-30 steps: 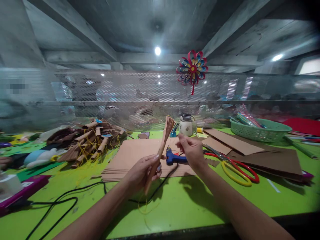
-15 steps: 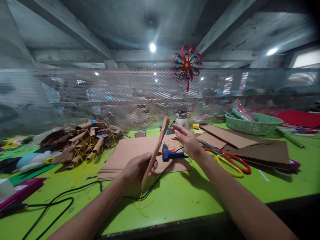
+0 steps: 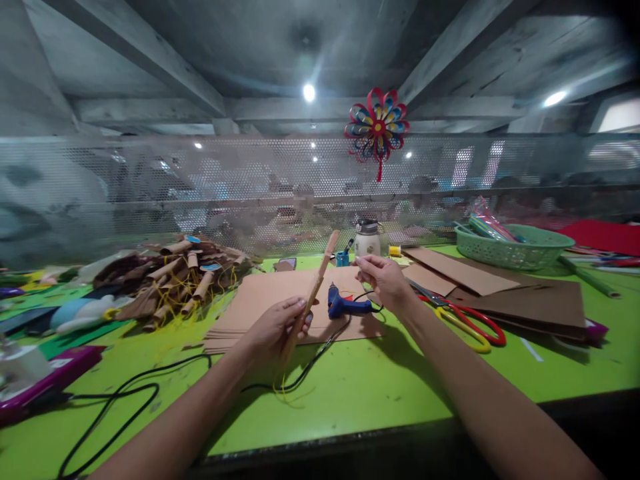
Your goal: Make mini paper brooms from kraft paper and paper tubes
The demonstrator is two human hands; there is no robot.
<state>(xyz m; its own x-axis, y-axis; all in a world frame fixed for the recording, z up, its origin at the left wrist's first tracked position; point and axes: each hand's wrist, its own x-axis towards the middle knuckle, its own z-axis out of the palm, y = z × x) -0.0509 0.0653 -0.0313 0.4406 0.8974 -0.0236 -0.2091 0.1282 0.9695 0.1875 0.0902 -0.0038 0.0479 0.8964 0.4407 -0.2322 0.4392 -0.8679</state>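
My left hand (image 3: pixel 273 327) grips a narrow folded strip of brown kraft paper (image 3: pixel 321 272), tilted with its top leaning right. Thin yellow string (image 3: pixel 284 387) trails from the strip's lower end. My right hand (image 3: pixel 387 280) is raised to the right of the strip, apart from it, with thumb and fingertips pinched together. Whatever lies in that pinch, if anything, is too small to make out. Between the hands a blue hot glue gun (image 3: pixel 345 305) lies on a stack of brown paper sheets (image 3: pixel 260 293), its nozzle toward the upper left.
Rolled brown paper pieces with yellow strings (image 3: pixel 185 280) are heaped on the left. Scissors (image 3: pixel 463 323) with red and yellow handles lie right, near brown cardboard (image 3: pixel 540 303) and a green basket (image 3: pixel 515 248). A black cord (image 3: pixel 115 397) crosses the green table (image 3: pixel 350 407); a bottle (image 3: pixel 367 240) stands behind.
My right hand's fingers have gone from spread to pinched, and the hand has moved slightly right and down. The paper strip has turned so its narrow edge shows more. The view has shifted slightly.
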